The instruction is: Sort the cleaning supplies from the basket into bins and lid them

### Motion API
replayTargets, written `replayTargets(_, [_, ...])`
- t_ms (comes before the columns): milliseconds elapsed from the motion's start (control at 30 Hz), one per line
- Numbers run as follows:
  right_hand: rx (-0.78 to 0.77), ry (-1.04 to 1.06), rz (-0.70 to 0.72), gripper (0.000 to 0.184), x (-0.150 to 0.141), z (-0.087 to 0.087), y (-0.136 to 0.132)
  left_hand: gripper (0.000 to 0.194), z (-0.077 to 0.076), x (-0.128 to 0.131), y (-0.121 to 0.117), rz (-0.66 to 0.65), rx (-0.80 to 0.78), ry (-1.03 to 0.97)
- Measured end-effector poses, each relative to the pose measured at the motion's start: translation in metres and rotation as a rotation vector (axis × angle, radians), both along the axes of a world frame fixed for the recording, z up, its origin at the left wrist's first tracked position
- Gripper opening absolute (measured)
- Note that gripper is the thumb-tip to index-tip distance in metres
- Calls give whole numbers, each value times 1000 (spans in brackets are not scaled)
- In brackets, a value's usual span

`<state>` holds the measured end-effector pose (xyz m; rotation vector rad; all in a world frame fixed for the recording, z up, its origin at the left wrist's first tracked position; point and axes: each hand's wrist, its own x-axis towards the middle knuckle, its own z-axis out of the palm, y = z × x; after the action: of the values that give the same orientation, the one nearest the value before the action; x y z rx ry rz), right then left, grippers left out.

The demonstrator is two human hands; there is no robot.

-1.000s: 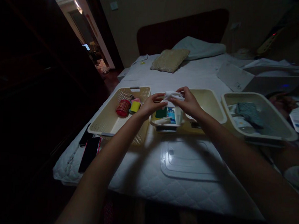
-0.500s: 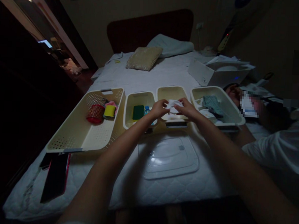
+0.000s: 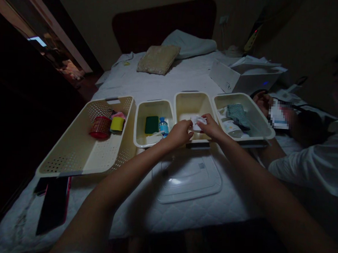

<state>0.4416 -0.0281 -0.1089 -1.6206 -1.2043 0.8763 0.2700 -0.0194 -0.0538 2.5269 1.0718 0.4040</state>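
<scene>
A small white bundle [image 3: 196, 122], soft-looking with a loop on its right side, is between my hands over the middle cream bin [image 3: 187, 104]. My left hand [image 3: 181, 132] pinches its left edge, while my right hand [image 3: 211, 126] grips it from the right. Whether it is cloth or coiled cord, I cannot make out. In the bin just left [image 3: 137, 119] lie a green and yellow sponge [image 3: 152, 125], a blue-capped bottle [image 3: 163, 127] and something whitish. The right bin [image 3: 262, 126] holds a teal knitted cloth [image 3: 237, 114] and a clear bottle [image 3: 232, 128] on its side.
A large perforated basket [image 3: 70, 147] at left contains a red mesh cup [image 3: 100, 127] and a yellow roll [image 3: 116, 125]. A clear lid [image 3: 191, 177] lies in front, dark phones [image 3: 54, 203] at left. Another person's sleeve [image 3: 307, 159] is at right, near a white box [image 3: 246, 81].
The white bundle has been turned in my fingers, and my left hand has dropped slightly lower. The whole view has shifted a little, so the bins appear further left.
</scene>
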Motion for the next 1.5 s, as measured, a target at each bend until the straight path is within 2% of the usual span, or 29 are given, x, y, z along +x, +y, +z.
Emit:
replayTargets(100, [48,-86,-59,32,6,-10,5,23,5,0,-18,-105,119,202])
replayTargets(167, [53,-157,-100,32,8,-10,6,36,5,0,-27,-187,179,325])
replayTargets(233, [59,-236,-117,31,6,-3,5,43,2,0,-30,-263,254,410])
replayTargets(333, [60,-371,-37,30,1,14,3,38,-8,-4,-31,-318,342,471])
replayTargets(467, [34,-604,83,29,-4,32,3,27,-22,-10,-34,-345,395,491])
replayTargets(533, [-31,-692,122,29,-5,36,3,23,-26,-12,-37,-356,423,498])
replayTargets(667, [-221,-819,249,33,-7,37,2,22,-31,-13,-40,-375,447,512])
replayTargets(833, [-312,-987,385,37,-12,31,-2,22,-35,-13,-37,-383,459,497])
replayTargets(1033, [-294,-1189,457,33,-14,14,-3,23,-35,-13,-38,-372,461,501])
replayTargets(1200, [-140,-1355,483,31,-12,5,-5,21,-38,-13,-39,-370,472,486])
replayTargets(1333, [-172,-1409,506,30,-15,10,-6,21,-39,-13,-39,-373,465,478])
replayTargets(1500, [-237,-1378,569,25,-18,25,-8,21,-28,-12,-43,-369,420,508])
